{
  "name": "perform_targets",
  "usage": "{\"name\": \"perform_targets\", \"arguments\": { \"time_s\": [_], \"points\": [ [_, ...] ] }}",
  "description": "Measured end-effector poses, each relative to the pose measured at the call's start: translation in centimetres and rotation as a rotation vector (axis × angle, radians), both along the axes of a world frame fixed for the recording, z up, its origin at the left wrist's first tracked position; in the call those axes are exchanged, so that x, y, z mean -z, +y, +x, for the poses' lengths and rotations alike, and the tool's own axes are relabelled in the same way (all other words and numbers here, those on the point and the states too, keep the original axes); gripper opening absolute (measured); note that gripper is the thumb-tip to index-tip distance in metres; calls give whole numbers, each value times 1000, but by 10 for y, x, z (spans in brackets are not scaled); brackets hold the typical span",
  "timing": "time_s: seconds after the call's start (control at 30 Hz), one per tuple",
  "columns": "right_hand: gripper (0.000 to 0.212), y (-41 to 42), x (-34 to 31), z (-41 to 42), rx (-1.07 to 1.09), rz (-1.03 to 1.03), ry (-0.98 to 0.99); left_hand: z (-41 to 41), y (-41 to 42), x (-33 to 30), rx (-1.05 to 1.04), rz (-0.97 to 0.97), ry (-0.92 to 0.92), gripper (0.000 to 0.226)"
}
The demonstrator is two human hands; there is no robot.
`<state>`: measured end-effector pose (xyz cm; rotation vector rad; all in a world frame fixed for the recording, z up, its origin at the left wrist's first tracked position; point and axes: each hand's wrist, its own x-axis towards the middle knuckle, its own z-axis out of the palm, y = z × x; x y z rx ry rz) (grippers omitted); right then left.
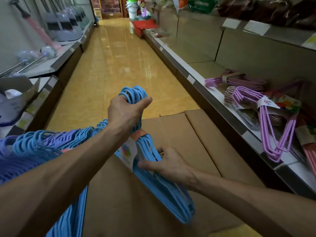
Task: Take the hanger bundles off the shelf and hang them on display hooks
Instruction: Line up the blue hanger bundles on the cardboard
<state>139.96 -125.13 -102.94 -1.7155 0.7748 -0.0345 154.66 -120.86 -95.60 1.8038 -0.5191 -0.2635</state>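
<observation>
- Left hand (125, 112) clenched around the hook end of a blue hanger bundle (159, 175).
- Right hand (168, 164) grasping its shoulder, above a cardboard box (196, 139).
- Purple hanger bundles (266, 120) lie on the right shelf (220, 103).

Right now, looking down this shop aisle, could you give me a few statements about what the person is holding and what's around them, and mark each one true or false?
1. Both hands hold the same blue hanger bundle. True: the left hand grips its hook end and the right hand holds its body lower down.
2. The hangers lying on the shelf at the right are green. False: the purple hangers lie there, with some pinkish ones.
3. A cardboard box sits below the hands. True.
4. The blue bundle already hangs on a display hook. False: it is in the person's hands, over the box.
5. More blue and purple hangers are heaped at the lower left. True.
</observation>
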Motion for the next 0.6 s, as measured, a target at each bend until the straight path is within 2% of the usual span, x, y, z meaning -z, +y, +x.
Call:
{"name": "perform_targets", "arguments": {
  "time_s": [0.07, 0.13, 0.2, 0.3, 0.37, 0.43, 0.5, 0.6],
  "points": [
    [31, 3, -4, 4, -26, 211, -51, 8, 7, -1, -2, -19, 21, 37],
    [34, 5, -4, 9, -44, 382, -70, 15, 17, -1, 49, -31, 36, 23],
    [37, 7, -2, 14, -69, 505, -84, 20, 27, 0, 123, -46, 53, 21],
    [29, 10, -1, 22, -143, 643, -127, 28, 45, 0, 233, -82, 89, 21],
    [24, 17, 1, 27, -188, 672, -132, 36, 55, -4, 312, -80, 109, 21],
    [23, 28, 7, 36, -193, 660, -152, 43, 64, -11, 376, -15, 105, 32],
    [26, 39, 16, 46, -172, 625, -185, 48, 71, -20, 392, 115, 52, 47],
    [24, 51, 25, 62, -147, 597, -211, 60, 85, -27, 315, 321, -49, 53]
  ]
}}
